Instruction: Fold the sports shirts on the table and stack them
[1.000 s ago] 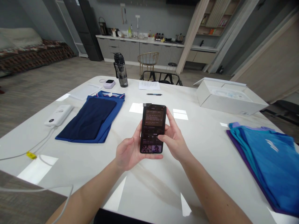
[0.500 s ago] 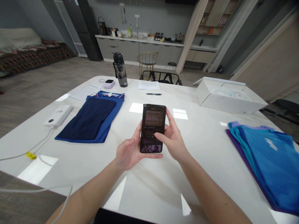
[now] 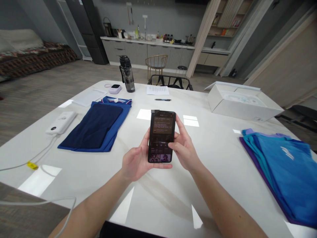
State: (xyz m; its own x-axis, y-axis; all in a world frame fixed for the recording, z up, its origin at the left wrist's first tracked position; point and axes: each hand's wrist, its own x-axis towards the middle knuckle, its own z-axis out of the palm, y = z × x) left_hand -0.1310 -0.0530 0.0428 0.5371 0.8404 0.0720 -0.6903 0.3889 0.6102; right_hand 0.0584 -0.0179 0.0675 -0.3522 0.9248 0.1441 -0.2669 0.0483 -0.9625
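A black phone [image 3: 161, 137] with a lit, dark-toned screen is held upright over the middle of the white table [image 3: 138, 205]. My left hand [image 3: 135, 162] supports it at the left side and lower edge, one finger stretched beneath the bottom. Around the right side is my right hand [image 3: 184, 147], its thumb over the right part of the screen, near the playback controls. Folded blue and navy clothes [image 3: 97, 127] lie to the left of the hands.
Blue, teal and purple clothes [image 3: 284, 168] are stacked at the right, below an open white box [image 3: 244, 102]. Toward the back are a dark bottle [image 3: 127, 74], a pen [image 3: 162, 99] and a paper [image 3: 158, 90]. A white power bank [image 3: 61, 123] with a cable lies left.
My right thumb has shifted slightly right across the phone screen, toward its right edge. The phone and my left hand are almost unmoved.
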